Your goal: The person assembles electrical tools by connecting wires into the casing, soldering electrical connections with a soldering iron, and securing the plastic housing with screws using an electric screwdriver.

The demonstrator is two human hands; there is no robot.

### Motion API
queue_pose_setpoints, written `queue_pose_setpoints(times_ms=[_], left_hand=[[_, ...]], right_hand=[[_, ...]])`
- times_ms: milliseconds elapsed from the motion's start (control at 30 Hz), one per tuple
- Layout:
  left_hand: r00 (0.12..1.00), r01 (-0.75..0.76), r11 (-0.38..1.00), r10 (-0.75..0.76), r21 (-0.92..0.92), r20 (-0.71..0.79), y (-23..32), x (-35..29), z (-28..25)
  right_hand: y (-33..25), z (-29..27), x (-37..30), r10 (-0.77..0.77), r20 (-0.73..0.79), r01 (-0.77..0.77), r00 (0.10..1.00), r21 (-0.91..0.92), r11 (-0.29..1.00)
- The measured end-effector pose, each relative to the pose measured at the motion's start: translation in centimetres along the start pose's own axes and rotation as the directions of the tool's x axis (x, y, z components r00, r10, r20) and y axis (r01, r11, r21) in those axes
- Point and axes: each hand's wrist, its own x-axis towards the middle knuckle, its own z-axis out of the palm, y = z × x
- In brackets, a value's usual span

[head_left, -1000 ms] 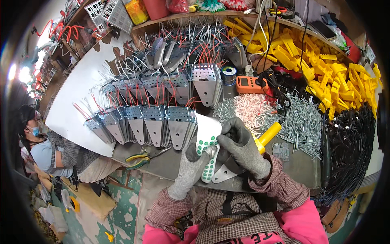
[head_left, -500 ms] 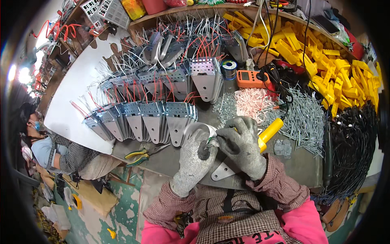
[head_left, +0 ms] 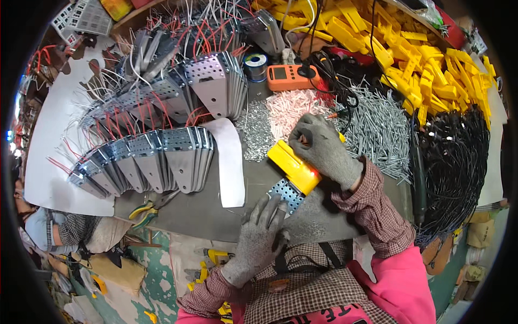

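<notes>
My left hand [head_left: 259,232], in a grey work glove, lies with its fingers stretched out, their tips touching the end of a perforated metal plate [head_left: 288,195]. The plate meets a yellow plastic piece [head_left: 291,164], which has a small red glow near its right corner. Over that piece, my gloved right hand [head_left: 326,148] has its fingers curled together. What its fingertips hold, if anything, is hidden. A bit of yellow shows past its far side, and I cannot tell whether it belongs to the same piece. A white strip [head_left: 231,167] lies flat left of the plate.
Stacked metal brackets [head_left: 186,167] with red and white wires fill the left. Farther back are a solder spool [head_left: 255,67], an orange meter [head_left: 294,78], pink pieces [head_left: 288,110] and screws [head_left: 372,129]. Yellow parts [head_left: 426,75] and black cables [head_left: 453,162] lie right; pliers [head_left: 148,210] lie left.
My hands were close together at a white strip; now they are apart and the strip lies on the table. My right hand has moved over the yellow piece. The whole view has shifted.
</notes>
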Motion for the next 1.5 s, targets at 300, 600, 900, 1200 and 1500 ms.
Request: queue_pose_setpoints(times_ms=[300,600,900,1200,1500], left_hand=[[0.998,0.011,0.988,-0.001,-0.152,0.061,-0.8,1.4,-0.2],[0.997,0.062,0.994,-0.066,-0.088,-0.038,1.5,15.5,1.4],[0.991,-0.011,0.989,0.031,0.151,-0.133,2.2,18.4,5.9],[0.584,0.786,0.555,-0.811,-0.274,0.03,-0.5,-21.7,3.8],[-0.04,0.988,-0.046,-0.998,0.145,-0.043,-2.2,-60.2,27.1]], right_hand=[[2.4,-4.4,1.1,-0.267,0.34,0.13,0.902,0.377,0.917],[9.4,-2.8,18.7,-0.161,0.326,0.343,0.931,-0.638,0.69],[6.2,-7.8,16.1,-0.121,0.291,0.1,0.949,0.085,0.991],[-10.1,-1.2,-5.5,-0.534,0.757,0.221,0.377,0.486,0.846],[-10.8,2.0,-12.1,-0.441,0.57,-0.014,0.693,0.623,0.782]])
